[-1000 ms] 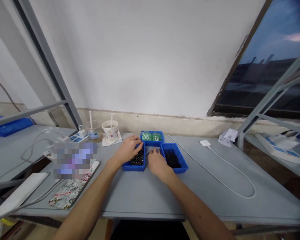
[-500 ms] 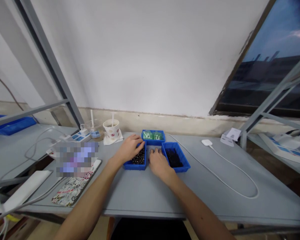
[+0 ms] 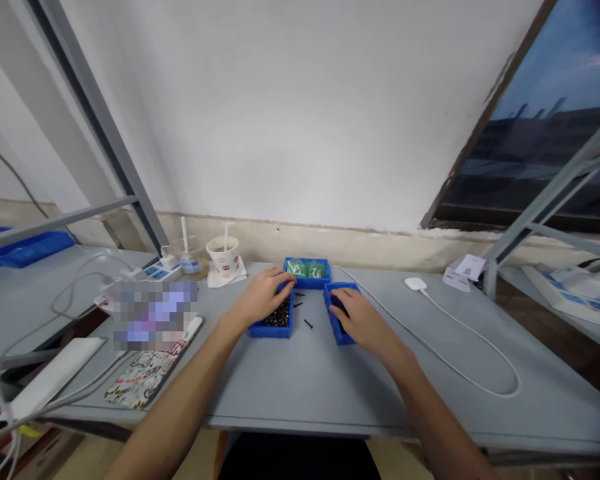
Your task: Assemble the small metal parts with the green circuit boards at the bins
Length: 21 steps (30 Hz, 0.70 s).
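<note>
My left hand [image 3: 266,293] rests over the left blue tray [image 3: 271,332], which holds many small dark metal pieces [image 3: 279,315]. Its fingers bend across the tray's back right corner, and their tips are too small to read. Over the right blue tray [image 3: 345,339], my right hand [image 3: 357,317] reaches in with curved, parted fingers at the black items inside; whether it grips one is unclear. Between these trays a black screw [image 3: 309,324] and a few more dark pieces lie on the table. Behind them, a third blue tray [image 3: 307,281] holds green packets [image 3: 307,269].
On the grey table [image 3: 290,387], a paper cup [image 3: 223,257] and a clear cup [image 3: 189,257] stand back left. A patterned flat item [image 3: 145,373] lies front left. A white cable with a charger [image 3: 415,284] curves across the right side, near a power strip.
My right hand has moved right, from the table between the trays into the right tray, uncovering the dark pieces on the table. My left hand stays at the left tray, its fingers slightly shifted.
</note>
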{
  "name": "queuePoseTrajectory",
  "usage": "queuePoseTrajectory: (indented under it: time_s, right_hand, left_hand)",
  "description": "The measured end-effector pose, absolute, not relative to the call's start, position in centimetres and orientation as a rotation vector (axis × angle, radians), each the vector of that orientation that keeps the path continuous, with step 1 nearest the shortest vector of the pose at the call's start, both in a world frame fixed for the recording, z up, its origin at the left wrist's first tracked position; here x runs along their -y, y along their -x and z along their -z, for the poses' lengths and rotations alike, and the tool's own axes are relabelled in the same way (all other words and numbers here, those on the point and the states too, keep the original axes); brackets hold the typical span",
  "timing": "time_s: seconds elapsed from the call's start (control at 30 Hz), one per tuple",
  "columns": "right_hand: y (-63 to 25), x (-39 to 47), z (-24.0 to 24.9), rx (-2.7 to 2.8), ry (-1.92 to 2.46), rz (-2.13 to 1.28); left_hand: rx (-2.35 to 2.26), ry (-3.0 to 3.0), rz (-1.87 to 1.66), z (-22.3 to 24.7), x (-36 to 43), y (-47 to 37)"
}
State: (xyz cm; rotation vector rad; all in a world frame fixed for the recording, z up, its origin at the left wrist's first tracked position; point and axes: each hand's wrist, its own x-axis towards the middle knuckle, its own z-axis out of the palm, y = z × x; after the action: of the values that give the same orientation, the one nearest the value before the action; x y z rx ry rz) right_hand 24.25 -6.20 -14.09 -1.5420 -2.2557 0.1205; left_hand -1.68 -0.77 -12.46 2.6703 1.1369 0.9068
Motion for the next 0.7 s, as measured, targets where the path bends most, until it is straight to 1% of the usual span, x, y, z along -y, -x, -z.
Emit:
queuePoseTrajectory:
  time_s: [0.2, 0.7]
  right_hand:
    - [-25.0, 7.2, 16.0, 2.253, 1.542, -0.103]
    - [-22.0, 6.8, 15.5, 2.131, 1.84, -0.129]
  left_hand:
    - [-1.116, -2.622, -0.909, 12.4, 0.8, 1.4]
    - [-1.126, -2.61, -0.902, 12.9, 0.4, 1.7]
